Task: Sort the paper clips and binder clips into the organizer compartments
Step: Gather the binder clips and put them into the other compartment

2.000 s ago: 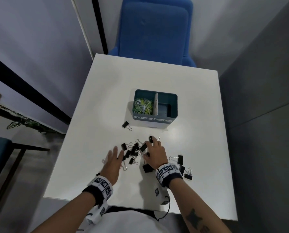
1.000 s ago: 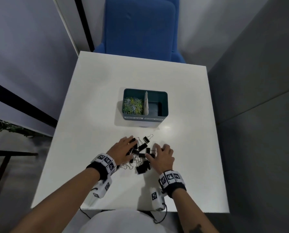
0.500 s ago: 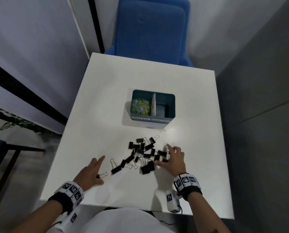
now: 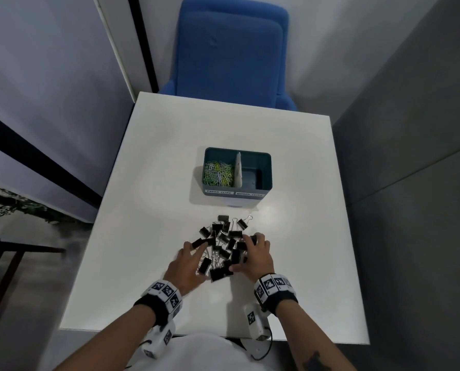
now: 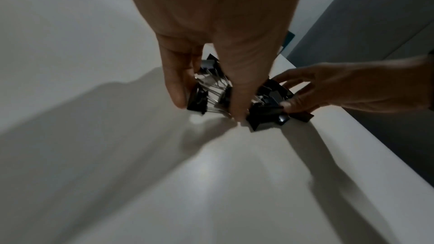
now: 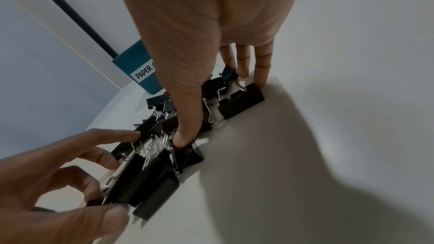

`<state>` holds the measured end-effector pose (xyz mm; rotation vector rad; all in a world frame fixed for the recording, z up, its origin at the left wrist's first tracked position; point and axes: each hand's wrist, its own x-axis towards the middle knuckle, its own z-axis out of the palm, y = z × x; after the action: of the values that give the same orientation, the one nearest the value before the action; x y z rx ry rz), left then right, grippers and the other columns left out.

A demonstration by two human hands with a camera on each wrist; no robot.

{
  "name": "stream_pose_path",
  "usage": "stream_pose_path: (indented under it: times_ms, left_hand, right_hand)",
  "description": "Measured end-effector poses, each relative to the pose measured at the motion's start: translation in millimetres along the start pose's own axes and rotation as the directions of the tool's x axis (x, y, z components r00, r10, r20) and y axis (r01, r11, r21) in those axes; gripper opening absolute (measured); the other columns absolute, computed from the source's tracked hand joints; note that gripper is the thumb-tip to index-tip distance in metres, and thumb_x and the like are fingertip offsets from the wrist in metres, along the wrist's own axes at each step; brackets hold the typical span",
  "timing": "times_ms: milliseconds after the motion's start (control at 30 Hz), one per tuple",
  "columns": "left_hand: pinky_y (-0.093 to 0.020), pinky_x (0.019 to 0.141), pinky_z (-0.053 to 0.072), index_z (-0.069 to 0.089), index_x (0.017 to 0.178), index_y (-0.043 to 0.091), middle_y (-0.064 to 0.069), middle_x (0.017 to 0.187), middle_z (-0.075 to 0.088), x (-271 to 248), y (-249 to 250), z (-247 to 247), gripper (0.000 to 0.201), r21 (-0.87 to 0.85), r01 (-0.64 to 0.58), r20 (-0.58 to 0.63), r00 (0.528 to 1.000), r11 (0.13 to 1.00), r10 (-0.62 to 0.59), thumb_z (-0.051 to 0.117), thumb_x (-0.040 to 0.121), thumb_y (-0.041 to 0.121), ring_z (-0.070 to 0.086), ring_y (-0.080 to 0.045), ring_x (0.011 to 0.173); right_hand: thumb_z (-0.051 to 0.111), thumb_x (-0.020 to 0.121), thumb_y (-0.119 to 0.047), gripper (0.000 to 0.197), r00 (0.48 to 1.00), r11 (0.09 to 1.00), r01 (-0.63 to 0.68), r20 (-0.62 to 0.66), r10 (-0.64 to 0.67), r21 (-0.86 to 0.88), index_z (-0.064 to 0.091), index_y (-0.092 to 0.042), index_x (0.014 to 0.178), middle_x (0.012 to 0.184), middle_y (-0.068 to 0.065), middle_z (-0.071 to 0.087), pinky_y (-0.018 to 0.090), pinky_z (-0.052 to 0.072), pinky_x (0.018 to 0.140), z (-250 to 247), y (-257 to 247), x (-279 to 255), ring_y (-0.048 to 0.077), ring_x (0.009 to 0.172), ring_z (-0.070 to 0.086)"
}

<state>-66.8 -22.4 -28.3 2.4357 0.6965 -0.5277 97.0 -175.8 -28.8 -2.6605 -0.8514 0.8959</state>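
A heap of black binder clips [image 4: 223, 245] lies on the white table [image 4: 153, 162] in front of the teal organizer [image 4: 266, 180]. The organizer's left compartment holds coloured paper clips [image 4: 218, 174]; its right compartment looks empty. My left hand [image 4: 196, 259] presses against the heap from the left with spread fingers. My right hand [image 4: 250, 253] presses on it from the right, fingers straight down on the table. The left wrist view shows the left hand [image 5: 206, 103] against the clips [image 5: 265, 116]. In the right wrist view, the thumb and fingers of the right hand [image 6: 223, 108] bracket the clips [image 6: 150, 183].
A blue chair [image 4: 231, 49] stands behind the table's far edge. A grey partition [image 4: 410, 183] runs along the right side, pale walls on the left. Bare tabletop surrounds the organizer and the heap.
The left hand came back in from the near left and pushed stray clips into the heap. The right hand closed in from the right. The scattered clips now form one tight pile.
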Motion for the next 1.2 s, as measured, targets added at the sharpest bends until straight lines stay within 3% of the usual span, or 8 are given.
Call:
stream_pose_path:
  times_ms: [133,300,467,567,633,900,1100,1200]
  left_hand:
    - [-0.038,0.08,0.051,0.03,0.143,0.022,-0.007,0.127,0.039,7,9,7,0.068,-0.019,-0.017,-0.066,0.998,1.0,0.016,0.066,0.085,0.021,0.049,-0.026,0.108]
    - [-0.035,0.072,0.053,0.043,0.131,0.017,-0.003,0.12,0.047,14,10,11,0.059,-0.03,-0.028,-0.095,0.995,0.999,0.025,0.071,0.08,0.017,0.052,-0.023,0.106]
    - [-0.029,0.06,0.045,0.052,0.113,0.014,-0.001,0.11,0.052,15,5,11,0.032,-0.003,-0.054,-0.082,0.995,0.999,0.053,0.064,0.084,0.014,0.06,-0.022,0.087]
    - [-0.025,0.051,0.038,0.055,0.102,0.018,0.003,0.099,0.055,17,1,11,0.023,0.031,-0.064,-0.086,0.994,0.997,0.066,0.068,0.083,0.017,0.062,-0.019,0.07]
    - [-0.027,0.051,0.042,0.056,0.102,0.019,0.004,0.099,0.057,19,-3,10,0.022,0.047,-0.056,-0.096,0.994,0.997,0.06,0.068,0.084,0.022,0.063,-0.018,0.072]
    - [-0.032,0.063,0.046,0.058,0.087,0.018,0.006,0.089,0.055,22,-5,-14,0.02,-0.054,-0.079,-0.144,0.987,0.995,0.071,0.066,0.083,0.036,0.057,-0.015,0.079]
    - [-0.032,0.063,0.046,0.056,0.077,0.019,0.008,0.08,0.055,29,24,-64,0.014,-0.062,-0.104,-0.256,0.963,0.993,0.085,0.061,0.087,0.027,0.054,-0.014,0.075]
    - [-0.021,0.057,0.045,0.053,0.074,0.021,0.009,0.076,0.056,49,55,-102,0.019,-0.075,-0.18,-0.34,0.929,0.981,0.144,0.064,0.089,0.025,0.055,-0.008,0.065]
  right_hand:
    - [0.088,0.056,-0.045,0.083,0.999,0.995,-0.037,-0.025,0.039,0.09,0.048,-0.025,0.126,0.128,0.004,0.031,0.04,0.051,0.084,1,-2,0,0.026,0.116,0.035]
    - [0.089,0.058,-0.031,0.063,0.992,0.973,-0.1,-0.055,0.114,0.209,0.052,-0.018,0.108,0.11,0.001,0.032,0.033,0.05,0.076,1,0,-1,0.023,0.095,0.047]
    - [0.078,0.07,-0.009,0.031,0.982,0.951,-0.121,-0.108,0.157,0.284,0.053,-0.012,0.089,0.1,0.0,0.04,0.013,0.033,0.057,1,8,-2,0.019,0.078,0.048]
    - [0.065,0.078,-0.005,0.015,0.971,0.956,-0.12,-0.17,0.17,0.269,0.056,-0.016,0.083,0.092,0.002,0.055,0.02,0.038,0.063,-3,10,-4,0.02,0.08,0.051]
    - [0.065,0.079,-0.006,0.011,0.956,0.955,-0.107,-0.237,0.176,0.277,0.06,-0.015,0.082,0.086,0.001,0.062,0.028,0.044,0.067,-9,11,-5,0.02,0.079,0.055]
    - [0.07,0.079,-0.006,0.012,0.836,0.926,0.082,-0.532,0.138,0.368,0.065,-0.016,0.082,0.08,-0.002,0.067,0.021,0.041,0.066,-98,-25,27,0.015,0.074,0.059]
    - [0.072,0.078,-0.014,0.013,0.84,0.916,0.115,-0.53,0.116,0.384,0.066,-0.015,0.09,0.088,0.0,0.068,0.028,0.05,0.072,-157,-47,74,0.017,0.081,0.06]
    - [0.065,0.083,-0.02,0.011,0.828,0.929,0.087,-0.544,0.133,0.359,0.065,-0.017,0.093,0.091,-0.001,0.068,0.029,0.05,0.07,-145,-36,71,0.018,0.081,0.061]
